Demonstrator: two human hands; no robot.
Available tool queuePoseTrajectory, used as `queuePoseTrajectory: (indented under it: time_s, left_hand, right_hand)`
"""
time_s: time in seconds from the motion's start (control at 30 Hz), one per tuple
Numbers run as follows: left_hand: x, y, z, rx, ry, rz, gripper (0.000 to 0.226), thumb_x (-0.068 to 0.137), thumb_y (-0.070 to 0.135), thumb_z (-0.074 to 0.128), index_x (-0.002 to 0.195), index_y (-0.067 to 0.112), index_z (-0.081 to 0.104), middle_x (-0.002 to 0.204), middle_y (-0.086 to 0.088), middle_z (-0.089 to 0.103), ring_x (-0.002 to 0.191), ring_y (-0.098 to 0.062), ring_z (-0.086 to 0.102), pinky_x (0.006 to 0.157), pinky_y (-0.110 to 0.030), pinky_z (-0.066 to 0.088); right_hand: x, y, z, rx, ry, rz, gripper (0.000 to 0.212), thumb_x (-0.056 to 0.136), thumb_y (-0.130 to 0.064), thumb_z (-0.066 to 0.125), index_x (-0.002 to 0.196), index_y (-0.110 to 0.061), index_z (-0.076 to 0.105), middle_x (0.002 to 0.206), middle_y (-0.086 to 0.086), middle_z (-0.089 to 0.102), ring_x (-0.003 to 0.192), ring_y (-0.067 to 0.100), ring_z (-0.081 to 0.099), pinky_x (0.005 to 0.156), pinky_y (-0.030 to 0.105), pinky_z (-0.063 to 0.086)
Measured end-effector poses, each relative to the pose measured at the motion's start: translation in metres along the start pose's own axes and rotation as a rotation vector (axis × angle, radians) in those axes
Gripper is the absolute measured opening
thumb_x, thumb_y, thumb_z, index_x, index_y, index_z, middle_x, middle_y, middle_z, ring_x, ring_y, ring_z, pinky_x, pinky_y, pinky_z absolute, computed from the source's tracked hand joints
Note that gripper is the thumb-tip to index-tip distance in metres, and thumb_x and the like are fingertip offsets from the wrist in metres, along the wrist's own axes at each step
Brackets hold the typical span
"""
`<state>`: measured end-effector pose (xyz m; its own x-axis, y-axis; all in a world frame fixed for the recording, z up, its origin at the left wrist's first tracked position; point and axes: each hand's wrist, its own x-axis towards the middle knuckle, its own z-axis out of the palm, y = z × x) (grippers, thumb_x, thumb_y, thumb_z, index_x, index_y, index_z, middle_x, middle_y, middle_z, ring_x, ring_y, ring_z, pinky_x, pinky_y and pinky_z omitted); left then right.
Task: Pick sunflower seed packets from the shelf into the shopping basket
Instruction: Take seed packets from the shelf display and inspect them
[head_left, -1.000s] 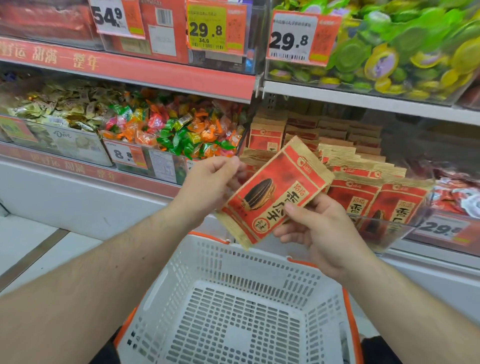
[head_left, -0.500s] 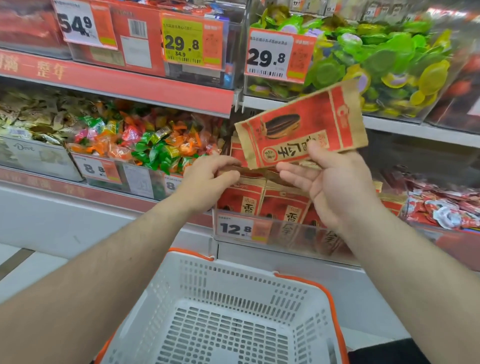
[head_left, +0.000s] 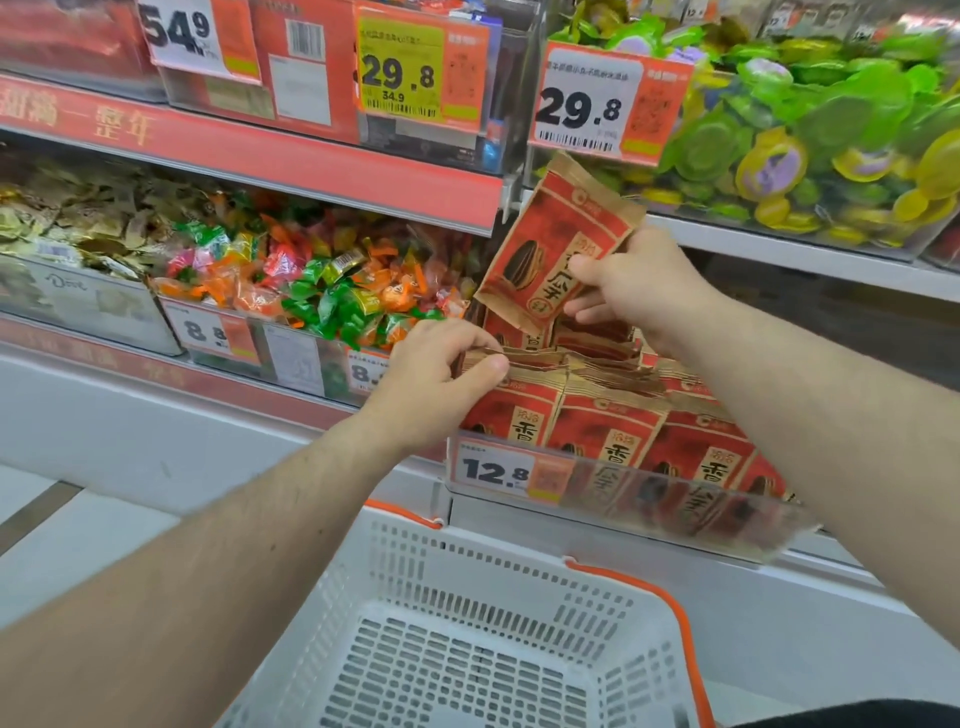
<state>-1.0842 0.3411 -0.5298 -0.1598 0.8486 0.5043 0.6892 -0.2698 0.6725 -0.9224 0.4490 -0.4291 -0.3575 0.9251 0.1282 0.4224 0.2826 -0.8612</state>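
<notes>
My right hand (head_left: 636, 283) holds a red and brown sunflower seed packet (head_left: 550, 244) upright above the shelf stock, thumb across its front. Below it, several more seed packets (head_left: 597, 421) stand in rows behind a clear shelf guard with a 12.8 price tag (head_left: 493, 470). My left hand (head_left: 441, 374) reaches to the left end of those rows, thumb and fingers pinching the brown top edge of a front packet. The white shopping basket (head_left: 431, 561) with orange rim sits below both arms, nothing visible inside it.
Mixed wrapped candies (head_left: 332, 280) fill a bin left of the seed packets. Green and yellow jelly cups (head_left: 810, 135) fill a clear bin on the shelf above right. Price tags (head_left: 582, 104) hang off the upper shelf edge. White floor tiles show at left.
My right hand has lowered the held packet and turned it from lying sideways to nearly upright. My left hand moved right onto the packet tops on the shelf. The view moved closer.
</notes>
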Motion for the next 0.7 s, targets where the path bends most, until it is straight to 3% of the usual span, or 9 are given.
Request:
queuePoseTrajectory:
  time_s: [0.13, 0.23, 0.4, 0.5, 0.57, 0.7]
  left_hand:
    - [0.002, -0.001, -0.003, 0.021, -0.025, -0.005, 0.021, 0.077, 0.063, 0.037, 0.08, 0.048, 0.052, 0.09, 0.026, 0.056, 0.101, -0.011, 0.047, 0.101, -0.048, 0.035]
    - [0.003, 0.0, -0.004, 0.032, -0.024, 0.007, 0.03, 0.076, 0.063, 0.037, 0.082, 0.041, 0.056, 0.088, 0.025, 0.057, 0.1, -0.011, 0.047, 0.103, -0.051, 0.035]
    - [0.006, 0.0, -0.006, 0.074, -0.021, 0.021, 0.045, 0.075, 0.064, 0.036, 0.087, 0.031, 0.064, 0.091, 0.023, 0.059, 0.105, -0.012, 0.048, 0.104, -0.051, 0.033]
    - [0.006, 0.002, -0.008, 0.103, -0.031, 0.031, 0.051, 0.076, 0.064, 0.035, 0.088, 0.029, 0.069, 0.095, 0.02, 0.062, 0.11, -0.014, 0.048, 0.105, -0.051, 0.032]
    - [0.006, 0.004, -0.01, 0.124, -0.035, 0.029, 0.059, 0.075, 0.065, 0.034, 0.093, 0.025, 0.073, 0.097, 0.02, 0.062, 0.112, -0.013, 0.047, 0.105, -0.046, 0.029]
    - [0.006, 0.004, -0.009, 0.154, -0.041, 0.028, 0.059, 0.074, 0.066, 0.033, 0.09, 0.026, 0.074, 0.099, 0.019, 0.065, 0.114, -0.009, 0.045, 0.097, -0.035, 0.022]
  right_hand:
    - [0.003, -0.001, -0.006, -0.043, -0.013, -0.014, 0.014, 0.098, -0.014, 0.057, 0.111, -0.013, 0.061, 0.096, 0.008, 0.072, 0.076, 0.021, 0.073, 0.071, 0.033, 0.061]
    - [0.003, 0.003, -0.006, -0.065, -0.022, -0.006, 0.015, 0.097, -0.013, 0.058, 0.112, -0.012, 0.062, 0.095, 0.009, 0.073, 0.074, 0.021, 0.072, 0.069, 0.032, 0.06]
    - [0.004, 0.006, 0.01, -0.355, -0.08, -0.043, 0.01, 0.087, -0.018, 0.071, 0.097, -0.021, 0.07, 0.086, 0.001, 0.073, 0.079, 0.019, 0.071, 0.08, 0.04, 0.059]
    - [0.01, 0.004, 0.02, -0.472, -0.017, -0.081, 0.025, 0.08, -0.026, 0.077, 0.104, -0.022, 0.07, 0.102, -0.004, 0.067, 0.093, 0.017, 0.063, 0.081, 0.031, 0.051]
    - [0.015, 0.001, 0.027, -0.556, 0.047, -0.168, 0.031, 0.082, -0.024, 0.076, 0.112, -0.025, 0.068, 0.11, -0.003, 0.063, 0.098, 0.016, 0.059, 0.077, 0.029, 0.048]
    - [0.022, -0.001, 0.039, -0.812, 0.087, -0.264, 0.015, 0.087, -0.024, 0.071, 0.103, -0.026, 0.071, 0.102, -0.001, 0.067, 0.092, 0.021, 0.063, 0.075, 0.036, 0.056]
